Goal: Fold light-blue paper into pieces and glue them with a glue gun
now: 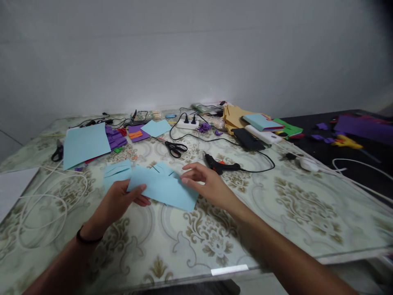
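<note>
A strip of light blue paper is tilted above the patterned table. My left hand pinches its left end, thumb on top and fingers underneath. At the strip's upper right edge is my right hand, its thumb and forefinger apart and bent toward the paper. Whether the thumb touches it I cannot tell. Behind the strip lie more light blue pieces with slits or folds. Black-handled scissors rest farther back, and a black glue gun lies just beyond my right hand.
Light blue sheets are stacked at the left beside purple paper strips. A white power strip with plugs sits at the back. White cable loops at left. A yellow glue gun lies on the dark surface at right.
</note>
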`<state>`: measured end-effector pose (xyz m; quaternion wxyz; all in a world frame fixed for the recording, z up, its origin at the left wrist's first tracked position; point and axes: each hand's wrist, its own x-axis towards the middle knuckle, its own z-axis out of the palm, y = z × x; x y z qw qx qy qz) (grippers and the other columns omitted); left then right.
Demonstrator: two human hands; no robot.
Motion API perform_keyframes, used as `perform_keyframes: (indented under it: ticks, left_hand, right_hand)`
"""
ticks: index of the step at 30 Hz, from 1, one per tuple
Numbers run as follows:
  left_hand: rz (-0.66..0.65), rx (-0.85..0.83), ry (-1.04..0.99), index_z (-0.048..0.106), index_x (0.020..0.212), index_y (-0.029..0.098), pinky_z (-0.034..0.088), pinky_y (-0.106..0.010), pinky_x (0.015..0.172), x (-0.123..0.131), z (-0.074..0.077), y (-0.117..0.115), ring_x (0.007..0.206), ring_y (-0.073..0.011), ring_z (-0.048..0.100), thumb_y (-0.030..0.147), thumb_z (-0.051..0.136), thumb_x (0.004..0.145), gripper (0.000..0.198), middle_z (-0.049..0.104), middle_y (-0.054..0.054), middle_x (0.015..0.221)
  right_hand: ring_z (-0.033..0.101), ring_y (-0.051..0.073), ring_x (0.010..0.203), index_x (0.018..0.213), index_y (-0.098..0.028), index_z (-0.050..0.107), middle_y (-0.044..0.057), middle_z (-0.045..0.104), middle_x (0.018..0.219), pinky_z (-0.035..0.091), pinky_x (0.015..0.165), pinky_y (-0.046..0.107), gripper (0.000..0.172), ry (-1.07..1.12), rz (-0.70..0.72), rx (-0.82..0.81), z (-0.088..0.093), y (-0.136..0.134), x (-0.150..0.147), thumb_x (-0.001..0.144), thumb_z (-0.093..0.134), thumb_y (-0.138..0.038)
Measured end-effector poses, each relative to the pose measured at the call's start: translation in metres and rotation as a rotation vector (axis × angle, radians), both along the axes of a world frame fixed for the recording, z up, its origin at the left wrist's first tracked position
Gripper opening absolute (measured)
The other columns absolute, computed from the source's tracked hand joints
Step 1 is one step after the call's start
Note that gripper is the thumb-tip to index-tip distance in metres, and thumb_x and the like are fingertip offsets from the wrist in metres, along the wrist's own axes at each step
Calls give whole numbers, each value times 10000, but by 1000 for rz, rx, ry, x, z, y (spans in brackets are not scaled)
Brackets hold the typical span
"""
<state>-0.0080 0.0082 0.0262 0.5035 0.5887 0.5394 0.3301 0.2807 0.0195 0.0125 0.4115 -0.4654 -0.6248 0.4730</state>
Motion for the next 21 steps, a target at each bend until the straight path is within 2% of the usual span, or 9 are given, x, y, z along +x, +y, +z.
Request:
perform_keyframes:
  ticks: [2,5,7,11,15,18,21]
  left_hand:
    - [-121,-17,49,747,735,143,637,-296,622,3,-1,-4,628,-237,781,517,699,899,412,809,-105,702]
    - [-287,-46,76,759,725,148,634,-278,648,10,-2,-11,660,-226,789,495,637,953,433,815,-107,725]
    - [-354,-70,70,750,721,159,631,-271,645,14,-3,-16,655,-220,788,483,626,963,423,815,-101,723]
    - [-426,-124,59,705,769,162,632,-279,645,22,-8,-22,654,-221,786,493,628,958,389,818,-102,736]
    - [-440,-152,22,623,840,165,618,-298,621,23,-16,-22,669,-234,780,568,554,974,431,806,-105,741]
    - [-381,-16,140,524,796,203,513,-257,558,22,-17,-19,611,-183,699,538,468,1016,404,709,-20,661]
    - [-336,242,373,358,669,211,348,-252,540,21,-13,-18,550,-121,480,434,447,1029,433,470,45,585]
  right_hand:
    - [678,194,856,1077,-200,715,51,769,939,510,835,337,322,-49,63,21,4,-3,-2,880,727,-454]
    - [584,150,673,996,-185,768,13,697,754,451,656,281,335,-45,186,-87,7,-11,-8,881,704,-494]
    - [516,124,618,961,-173,782,-6,648,697,389,593,258,357,15,224,-165,5,-16,-15,844,739,-507]
    - [438,97,584,845,-145,777,-22,598,647,314,553,245,388,135,215,-265,-5,-20,-25,758,816,-521]
    - [414,94,567,769,-130,762,-24,576,604,289,542,248,415,142,129,-282,-11,-20,-29,711,844,-532]
    - [461,110,591,772,-126,759,-3,606,635,325,560,254,386,121,118,-271,-11,-21,-30,723,826,-504]
    - [447,106,581,742,-127,741,-11,577,618,316,551,254,336,89,146,-275,-10,-23,-32,739,797,-458]
